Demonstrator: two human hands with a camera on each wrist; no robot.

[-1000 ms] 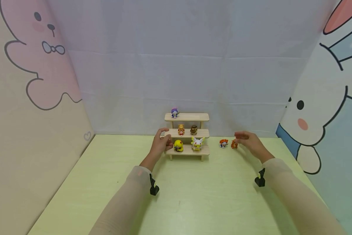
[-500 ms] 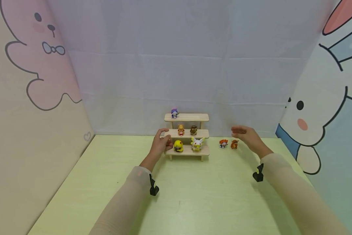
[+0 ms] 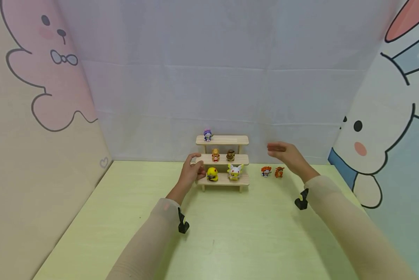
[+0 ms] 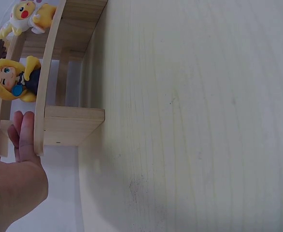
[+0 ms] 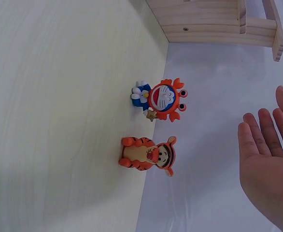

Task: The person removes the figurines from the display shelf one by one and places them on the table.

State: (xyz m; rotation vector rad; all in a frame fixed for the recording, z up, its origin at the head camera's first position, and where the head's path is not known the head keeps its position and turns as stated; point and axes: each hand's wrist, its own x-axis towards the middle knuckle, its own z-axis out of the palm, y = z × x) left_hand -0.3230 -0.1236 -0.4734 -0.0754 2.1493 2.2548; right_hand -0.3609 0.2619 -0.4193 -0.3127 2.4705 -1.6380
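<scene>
A three-tier wooden display shelf point(image 3: 232, 140) stands at the back of the table with several small figurines on it. At its left end, my left hand point(image 3: 189, 174) grips the shelf with curled fingers; in the left wrist view they meet the board edges beside a yellow-haired figurine point(image 4: 8, 79). My right hand point(image 3: 289, 156) is in the air right of the shelf, holding nothing, with fingers straight. Below it, a tiger figurine point(image 3: 279, 172) and a figurine in an orange crab hood point(image 3: 266, 171) sit on the table, apart from the hand.
On the top tier is a purple-hooded figurine point(image 3: 207, 135) at the left. The middle tier bears an orange figurine point(image 3: 215, 155) and a brown one point(image 3: 230, 155). A white-eared yellow figurine point(image 3: 235, 172) stands on the bottom tier. Behind hangs a pale cloth wall point(image 3: 223, 89).
My right hand has risen away from the tiger figurine and shifted left toward the shelf. The left hand and the figurines have stayed put.
</scene>
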